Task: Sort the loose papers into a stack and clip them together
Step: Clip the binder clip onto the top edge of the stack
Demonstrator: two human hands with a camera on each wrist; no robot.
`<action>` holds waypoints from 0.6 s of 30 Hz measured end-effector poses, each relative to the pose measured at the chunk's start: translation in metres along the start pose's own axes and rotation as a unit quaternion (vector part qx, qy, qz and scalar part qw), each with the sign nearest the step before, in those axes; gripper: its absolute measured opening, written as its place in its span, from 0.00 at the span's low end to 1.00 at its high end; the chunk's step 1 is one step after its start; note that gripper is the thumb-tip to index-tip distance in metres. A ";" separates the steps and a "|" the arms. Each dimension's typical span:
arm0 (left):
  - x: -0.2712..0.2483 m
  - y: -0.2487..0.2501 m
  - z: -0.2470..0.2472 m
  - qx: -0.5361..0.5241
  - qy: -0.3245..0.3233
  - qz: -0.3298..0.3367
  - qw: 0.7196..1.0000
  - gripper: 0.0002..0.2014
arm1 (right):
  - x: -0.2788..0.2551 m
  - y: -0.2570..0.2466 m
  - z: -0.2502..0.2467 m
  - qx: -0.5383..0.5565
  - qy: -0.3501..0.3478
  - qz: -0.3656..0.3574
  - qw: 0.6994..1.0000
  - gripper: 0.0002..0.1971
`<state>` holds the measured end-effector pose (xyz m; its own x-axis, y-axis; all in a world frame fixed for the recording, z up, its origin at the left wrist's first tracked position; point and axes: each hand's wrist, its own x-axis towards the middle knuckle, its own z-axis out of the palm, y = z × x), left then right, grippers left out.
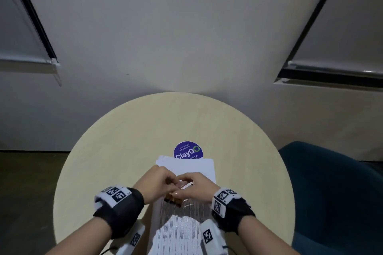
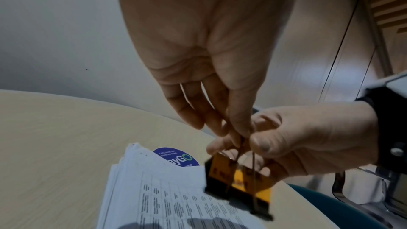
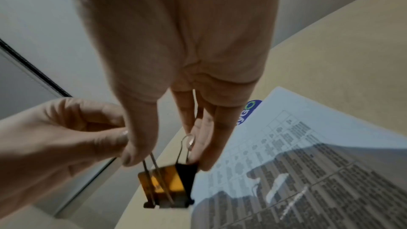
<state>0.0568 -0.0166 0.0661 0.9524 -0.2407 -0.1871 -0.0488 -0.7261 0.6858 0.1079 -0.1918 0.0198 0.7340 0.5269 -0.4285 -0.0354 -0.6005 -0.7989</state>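
Note:
A stack of printed papers lies in the middle of a round beige table, its sheets slightly fanned at the far edge. Both hands meet above the stack. Between them hangs a yellow and black binder clip, blurred in the wrist views. My left hand pinches one wire handle from above. My right hand has its thumb on that handle and its fingers behind the other. The clip is off the paper.
A round purple ClayGo sticker sits on the table just beyond the stack, partly covered by it. A dark blue chair stands at the right. A wall rises behind the table, with blinds at both sides.

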 end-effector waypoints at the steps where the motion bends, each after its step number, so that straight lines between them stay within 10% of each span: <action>1: 0.006 0.002 -0.002 -0.005 -0.001 -0.003 1.000 0.06 | 0.002 0.004 -0.004 0.014 0.012 0.009 1.000 0.33; 8: 0.067 -0.012 -0.011 0.023 0.047 -0.049 0.997 0.13 | 0.030 0.029 -0.028 0.205 0.144 0.058 0.966 0.28; 14: 0.126 -0.042 -0.002 0.132 -0.028 -0.126 0.983 0.14 | 0.071 0.050 -0.033 0.347 0.240 0.117 0.899 0.23; 18: 0.150 -0.042 0.019 0.224 -0.094 -0.153 0.958 0.13 | 0.084 0.063 -0.032 0.340 0.216 0.138 0.905 0.17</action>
<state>0.1962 -0.0341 -0.0042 0.8739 -0.0544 -0.4830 0.0593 -0.9743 0.2172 0.1892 -0.2051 -0.0532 0.8253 0.0407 -0.5632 -0.5586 -0.0866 -0.8249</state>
